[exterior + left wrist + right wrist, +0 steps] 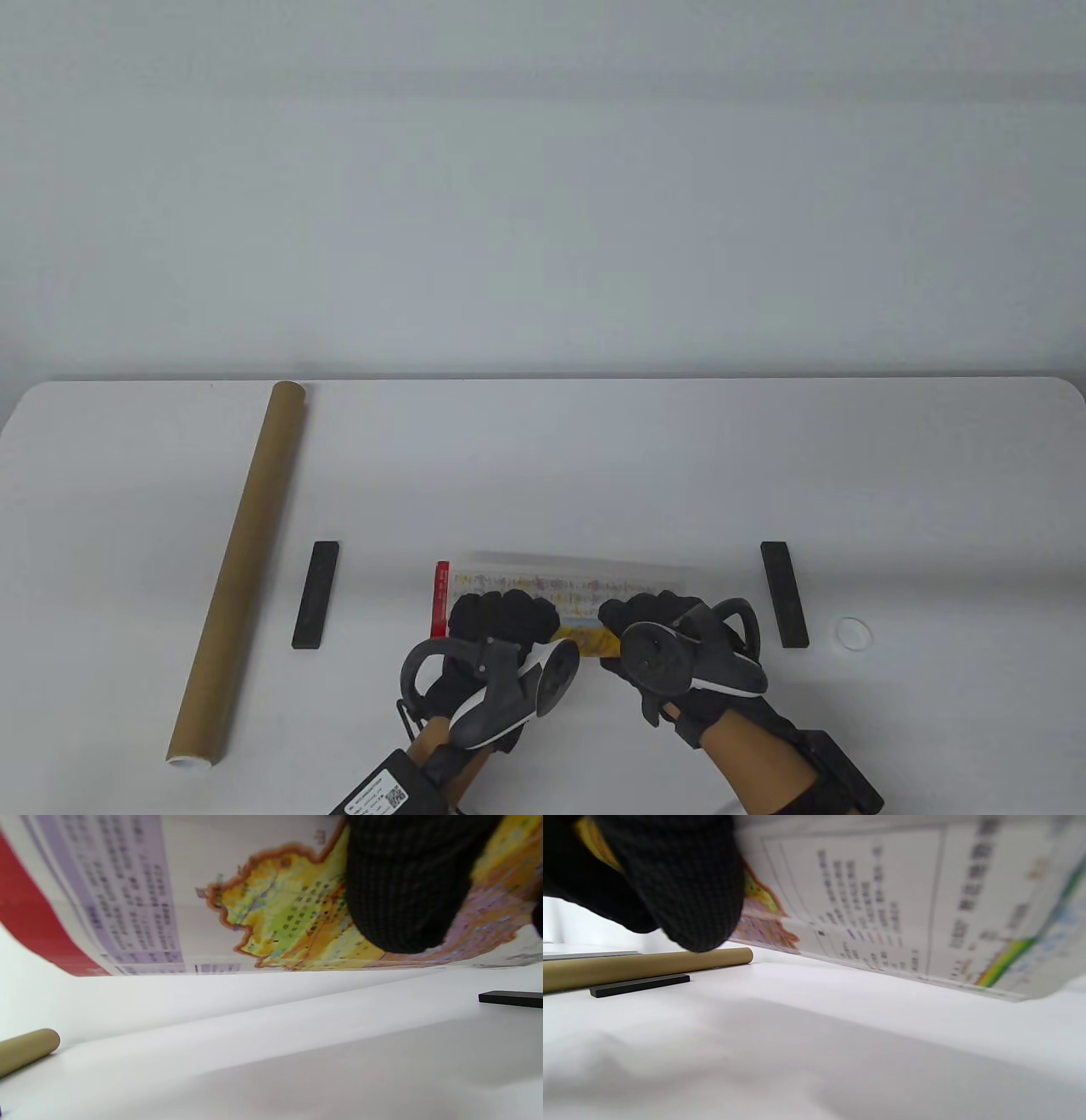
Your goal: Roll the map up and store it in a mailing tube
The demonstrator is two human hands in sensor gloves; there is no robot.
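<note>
The map (577, 586) is held at the near middle of the table, curled, with its printed side toward me and a red strip at its left end. My left hand (501, 624) grips its left part and my right hand (649, 618) grips its right part, fingers curled over the top edge. In the left wrist view a gloved finger (407, 882) presses on the coloured map (275, 916). In the right wrist view a finger (683, 882) lies on the map (903, 908). The brown mailing tube (242, 569) lies at the left, apart from both hands.
Two black bars lie on the table, one left (316, 594) and one right (783, 594) of the map. A white round cap (852, 632) sits at the right. The tube (645, 965) and a bar (638, 985) also show in the right wrist view.
</note>
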